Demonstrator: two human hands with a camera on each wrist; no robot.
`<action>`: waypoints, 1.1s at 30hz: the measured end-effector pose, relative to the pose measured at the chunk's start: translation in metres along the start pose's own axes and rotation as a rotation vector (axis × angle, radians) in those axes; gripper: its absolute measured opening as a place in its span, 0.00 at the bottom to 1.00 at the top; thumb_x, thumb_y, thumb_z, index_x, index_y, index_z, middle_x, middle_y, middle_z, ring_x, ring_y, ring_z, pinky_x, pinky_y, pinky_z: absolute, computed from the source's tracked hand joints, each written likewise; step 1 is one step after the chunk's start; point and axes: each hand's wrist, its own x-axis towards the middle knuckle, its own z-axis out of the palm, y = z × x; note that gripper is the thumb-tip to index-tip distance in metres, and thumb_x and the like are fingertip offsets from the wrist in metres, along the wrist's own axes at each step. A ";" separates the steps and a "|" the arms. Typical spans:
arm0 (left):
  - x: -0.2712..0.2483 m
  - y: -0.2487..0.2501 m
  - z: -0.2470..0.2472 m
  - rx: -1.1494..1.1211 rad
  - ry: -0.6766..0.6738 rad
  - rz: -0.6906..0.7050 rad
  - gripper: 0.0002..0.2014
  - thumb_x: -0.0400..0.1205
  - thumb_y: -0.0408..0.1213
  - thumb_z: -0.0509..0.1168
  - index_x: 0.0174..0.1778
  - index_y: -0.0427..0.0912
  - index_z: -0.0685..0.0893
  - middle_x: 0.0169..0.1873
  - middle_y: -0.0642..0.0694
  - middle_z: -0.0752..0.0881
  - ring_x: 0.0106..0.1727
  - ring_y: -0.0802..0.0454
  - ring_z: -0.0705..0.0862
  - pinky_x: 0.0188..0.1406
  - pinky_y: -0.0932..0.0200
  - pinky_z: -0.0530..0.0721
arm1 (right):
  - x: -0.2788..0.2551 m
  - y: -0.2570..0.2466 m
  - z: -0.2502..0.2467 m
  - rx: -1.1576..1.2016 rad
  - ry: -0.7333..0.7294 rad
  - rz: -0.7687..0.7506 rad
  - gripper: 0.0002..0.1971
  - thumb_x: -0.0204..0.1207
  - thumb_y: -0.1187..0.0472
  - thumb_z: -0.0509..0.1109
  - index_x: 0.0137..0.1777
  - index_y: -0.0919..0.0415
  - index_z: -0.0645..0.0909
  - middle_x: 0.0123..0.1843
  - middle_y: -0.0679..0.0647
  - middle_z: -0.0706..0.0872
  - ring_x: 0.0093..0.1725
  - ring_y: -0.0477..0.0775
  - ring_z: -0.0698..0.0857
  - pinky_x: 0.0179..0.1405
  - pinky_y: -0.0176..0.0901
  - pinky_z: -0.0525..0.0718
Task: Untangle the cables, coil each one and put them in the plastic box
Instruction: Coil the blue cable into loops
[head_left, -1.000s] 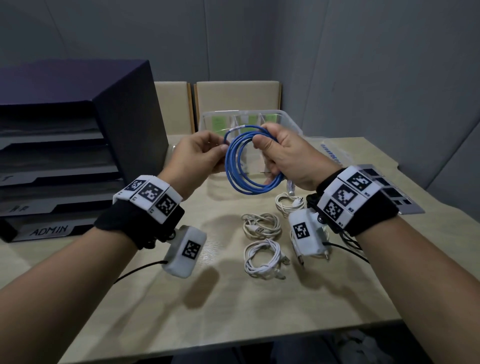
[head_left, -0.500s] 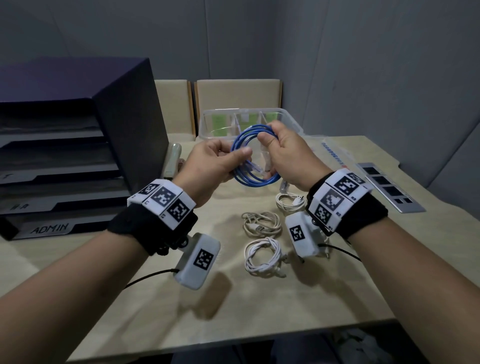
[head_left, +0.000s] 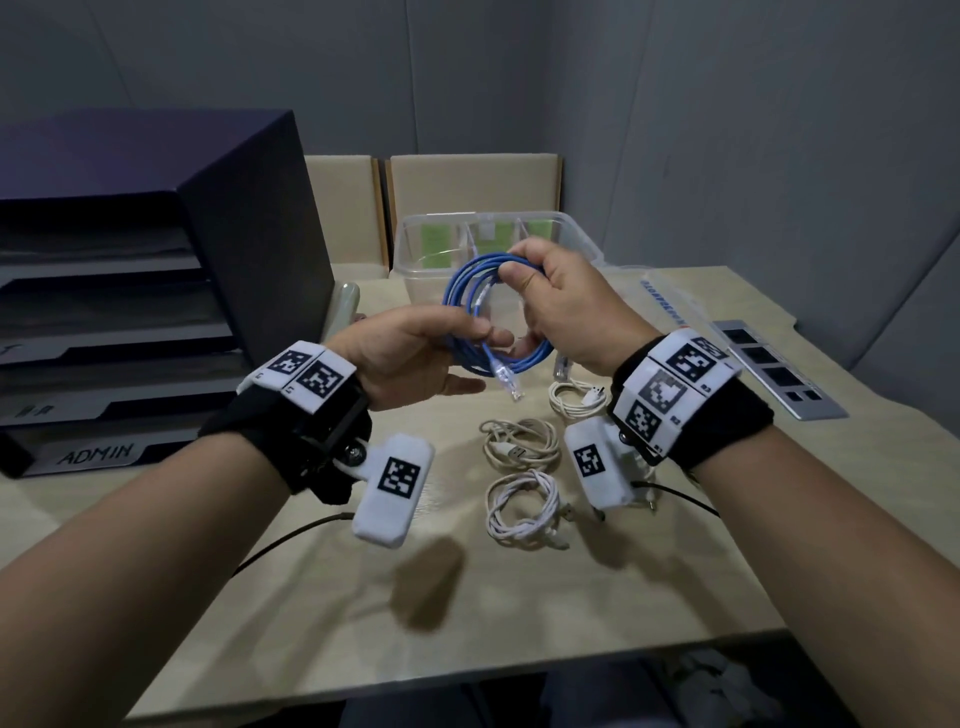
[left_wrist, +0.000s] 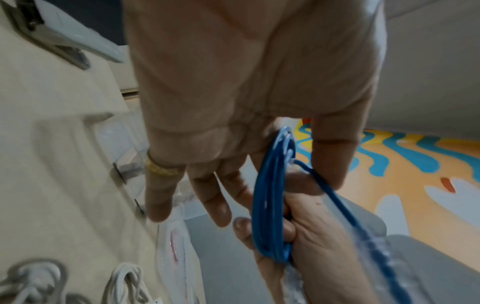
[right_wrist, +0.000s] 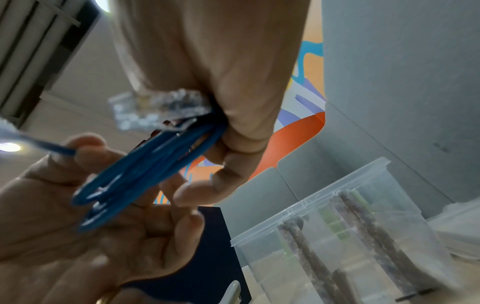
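Both hands held the blue cable (head_left: 470, 306) above the surface (head_left: 322, 582): the right hand (head_left: 558, 306) had its grip closed round the top of the coil, thumb pressed over the loops, while the left hand (head_left: 415, 364) pinched the lower strands between thumb and forefinger, its other fingers (left_wrist: 217, 197) reaching out nearly straight. Half a second before, the left hand had been higher and level with the right; now it sat lower and palm-down, and the free end with its clear connector (head_left: 508, 378) hung below the coil. Just beyond the grip stood the plastic box (head_left: 582, 234), open. Beneath the hands, three coiled white cables (head_left: 522, 447) lay where they had been. Well off to the left of the grip stood a dark file tray (head_left: 156, 291) marked ADMIN.
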 end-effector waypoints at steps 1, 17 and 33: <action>0.000 0.001 0.002 0.054 0.032 -0.007 0.07 0.73 0.35 0.70 0.45 0.40 0.83 0.54 0.39 0.85 0.59 0.44 0.81 0.66 0.42 0.74 | 0.000 0.001 0.000 -0.009 -0.001 0.012 0.05 0.86 0.62 0.58 0.53 0.60 0.75 0.29 0.48 0.71 0.18 0.39 0.77 0.31 0.55 0.88; 0.008 0.015 0.009 0.638 0.524 0.283 0.02 0.78 0.29 0.69 0.44 0.39 0.85 0.30 0.48 0.82 0.30 0.56 0.78 0.33 0.64 0.81 | 0.005 0.022 -0.015 -0.137 0.120 0.009 0.07 0.84 0.59 0.62 0.51 0.55 0.82 0.38 0.48 0.79 0.30 0.46 0.82 0.26 0.44 0.85; 0.002 0.017 -0.005 0.714 0.647 0.371 0.03 0.80 0.35 0.68 0.40 0.43 0.85 0.32 0.46 0.87 0.34 0.53 0.86 0.44 0.54 0.88 | 0.000 0.006 -0.010 0.195 -0.048 0.084 0.12 0.86 0.62 0.57 0.40 0.58 0.74 0.18 0.39 0.72 0.19 0.41 0.67 0.24 0.48 0.85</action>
